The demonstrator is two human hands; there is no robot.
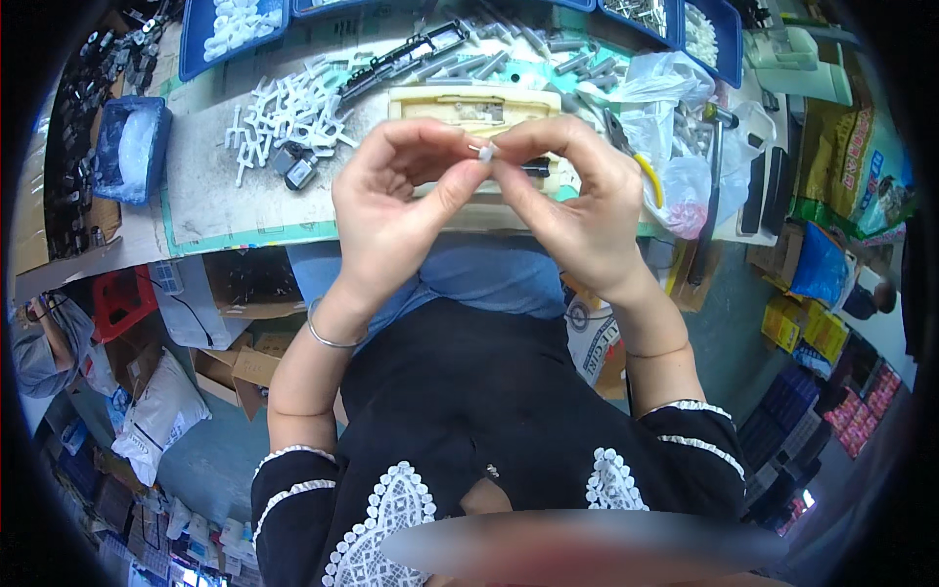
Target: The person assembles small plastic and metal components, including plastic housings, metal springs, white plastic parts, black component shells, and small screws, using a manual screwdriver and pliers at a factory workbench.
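Pinching a small white part [486, 155] with both hands, up in front of the chest, over the cream tray [403, 102]. Clock centre = that part. Left hand [396, 201]: thumb and index closed on its 9 o'clock side, other fingers curled. Right hand [577, 191]: thumb and index closed on its 3 o'clock side, other fingers bent. Thin shiny pin [474, 148] pokes out toward 10 o'clock; too small to tell how it sits.

Around it: pile of white plastic pieces [284, 112] between 9 and 10 o'clock, dark block [298, 168] at 9, just beside the pile. Long black frame [406, 61] at 11, tilted, near end touching the pile. Grey tubes [479, 67] at 12, beyond the tray. Pliers [648, 178] with yellow grip at 3, near right hand. Clear plastic bag [667, 83] at 2. Blue bin [277, 39] with white parts at 10, well apart. Blue basket [127, 188] at 9, farther out.
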